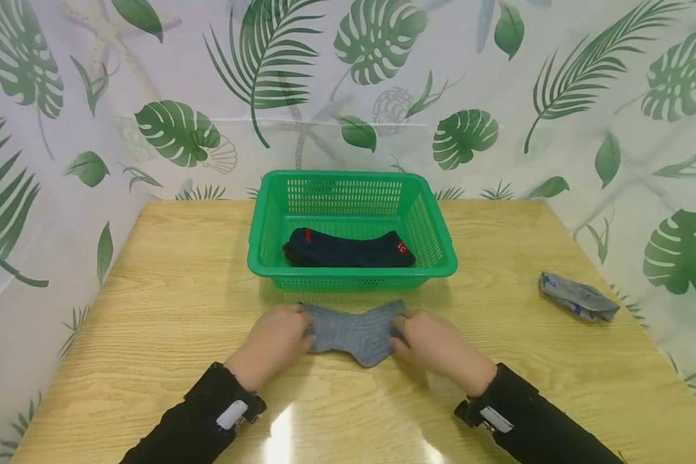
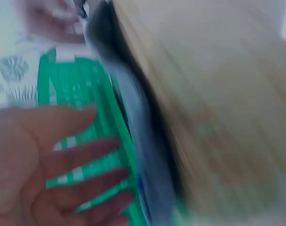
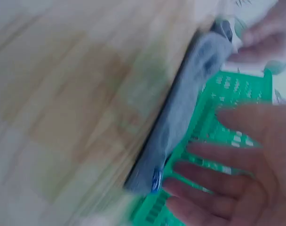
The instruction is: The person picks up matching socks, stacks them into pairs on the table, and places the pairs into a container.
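Observation:
A grey sock lies stretched sideways on the table in front of the basket. At its left end is my left hand, the fingertips right at the fabric. My right hand is at the opposite end in the same way. Both wrist views are blurred. In the left one, the fingers are spread and fairly straight beside the sock. The right wrist view has the other hand's fingers likewise spread, tips close to the sock end with a blue mark.
A green plastic basket stands just beyond the sock. Dark socks with red marks lie inside it. Another grey sock bundle with blue marks rests at the table's right side. Leaf-patterned cloth hangs behind the wooden table.

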A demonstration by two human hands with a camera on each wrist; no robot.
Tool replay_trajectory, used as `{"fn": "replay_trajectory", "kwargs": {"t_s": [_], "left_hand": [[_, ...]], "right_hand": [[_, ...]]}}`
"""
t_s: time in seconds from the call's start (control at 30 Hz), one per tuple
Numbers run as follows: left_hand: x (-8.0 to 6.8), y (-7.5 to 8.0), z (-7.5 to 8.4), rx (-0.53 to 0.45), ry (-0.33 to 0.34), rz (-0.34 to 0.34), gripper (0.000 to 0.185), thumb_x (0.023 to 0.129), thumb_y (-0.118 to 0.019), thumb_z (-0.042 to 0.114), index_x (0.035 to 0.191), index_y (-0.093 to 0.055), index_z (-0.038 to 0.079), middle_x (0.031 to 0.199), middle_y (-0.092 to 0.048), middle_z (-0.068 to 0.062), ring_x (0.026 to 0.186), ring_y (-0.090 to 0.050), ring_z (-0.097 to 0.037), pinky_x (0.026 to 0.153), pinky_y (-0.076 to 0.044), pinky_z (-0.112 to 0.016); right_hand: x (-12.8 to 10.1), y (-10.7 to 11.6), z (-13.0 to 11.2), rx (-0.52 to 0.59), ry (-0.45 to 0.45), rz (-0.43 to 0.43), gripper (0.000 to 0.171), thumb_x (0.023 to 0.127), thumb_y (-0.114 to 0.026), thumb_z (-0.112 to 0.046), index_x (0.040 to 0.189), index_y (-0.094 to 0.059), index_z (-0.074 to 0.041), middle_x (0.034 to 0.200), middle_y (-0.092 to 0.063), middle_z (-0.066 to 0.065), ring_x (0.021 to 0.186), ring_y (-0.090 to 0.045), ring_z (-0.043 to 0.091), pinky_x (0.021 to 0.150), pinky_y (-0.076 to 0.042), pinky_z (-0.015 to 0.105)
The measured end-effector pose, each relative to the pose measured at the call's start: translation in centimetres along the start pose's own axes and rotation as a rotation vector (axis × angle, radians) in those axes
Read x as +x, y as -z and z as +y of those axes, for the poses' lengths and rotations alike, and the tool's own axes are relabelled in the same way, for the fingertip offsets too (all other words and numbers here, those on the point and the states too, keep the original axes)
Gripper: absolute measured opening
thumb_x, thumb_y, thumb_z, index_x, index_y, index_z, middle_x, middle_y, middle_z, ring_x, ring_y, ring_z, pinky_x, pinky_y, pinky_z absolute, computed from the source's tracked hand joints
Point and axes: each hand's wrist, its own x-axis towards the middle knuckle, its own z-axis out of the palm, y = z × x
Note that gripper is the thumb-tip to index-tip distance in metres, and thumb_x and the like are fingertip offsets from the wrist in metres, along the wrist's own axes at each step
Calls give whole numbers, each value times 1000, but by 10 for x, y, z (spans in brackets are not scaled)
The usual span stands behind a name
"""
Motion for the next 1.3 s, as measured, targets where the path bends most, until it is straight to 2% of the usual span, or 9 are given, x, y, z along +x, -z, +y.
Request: {"fn": "replay_trajectory", "kwargs": {"t_s": [0.07, 0.17, 0.33, 0.4, 0.47, 0.6, 0.87, 1.1, 1.3], "left_hand": [[11, -6, 14, 0, 49, 39, 17, 86, -70, 18, 86, -69, 2, 87, -64, -12, 83, -62, -30, 77, -51, -42], [22, -16, 30, 3, 146, -14, 38, 90, -68, 26, 108, -66, -7, 111, -61, -23, 103, -58, -40, 84, -51, -50], [27, -26, 42, -44, 330, -206, 68, 93, -64, 38, 141, -43, -7, 149, -33, -28, 135, -29, -52, 92, -35, -74], [26, -28, 41, -66, 376, -276, 73, 94, -61, 41, 147, -36, -3, 154, -24, -26, 140, -18, -52, 94, -26, -79], [24, -29, 39, -81, 404, -338, 76, 95, -57, 45, 151, -30, 1, 157, -18, -23, 142, -11, -50, 97, -20, -80], [21, -28, 35, -88, 418, -414, 79, 96, -51, 51, 154, -23, 7, 160, -10, -19, 145, -2, -46, 99, -13, -79], [21, -27, 27, -52, 385, -490, 82, 95, -46, 59, 156, -18, 12, 162, -5, -14, 145, 1, -45, 101, -11, -79], [22, -28, 26, -39, 367, -505, 83, 95, -46, 59, 156, -17, 12, 162, -4, -15, 146, 0, -44, 102, -12, -78], [24, -31, 26, -4, 344, -477, 82, 95, -49, 58, 156, -21, 11, 161, -8, -18, 146, -4, -43, 103, -14, -75]], "right_hand": [[10, -1, -9, 6, -101, 39, 22, 90, -67, -24, 78, -59, -8, 68, -53, 2, 62, -55, 18, 53, -46, 36], [22, -3, -22, -45, -191, 18, 36, 91, -67, -36, 76, -60, -4, 66, -56, 7, 60, -59, 23, 49, -49, 38], [26, -9, -38, -308, -152, -112, 75, 85, -65, -57, 99, -64, 17, 96, -66, 26, 87, -67, 36, 70, -57, 43], [27, -9, -42, -372, -158, -175, 87, 84, -63, -62, 116, -59, 19, 115, -63, 29, 105, -63, 40, 84, -55, 44], [28, -7, -44, -382, -185, -230, 90, 84, -61, -64, 122, -56, 17, 124, -59, 28, 114, -59, 39, 90, -52, 45], [28, -6, -45, -346, -239, -323, 92, 86, -58, -64, 131, -50, 16, 136, -50, 28, 126, -49, 40, 96, -49, 47], [26, -10, -45, -322, -282, -388, 96, 88, -54, -66, 135, -43, 17, 142, -42, 31, 134, -40, 42, 104, -42, 45], [24, -12, -46, -339, -269, -375, 94, 89, -53, -65, 134, -45, 17, 141, -44, 32, 133, -41, 41, 106, -39, 44], [22, -13, -44, -306, -250, -346, 92, 89, -54, -63, 133, -47, 17, 139, -45, 32, 130, -45, 43, 103, -43, 45]]}}
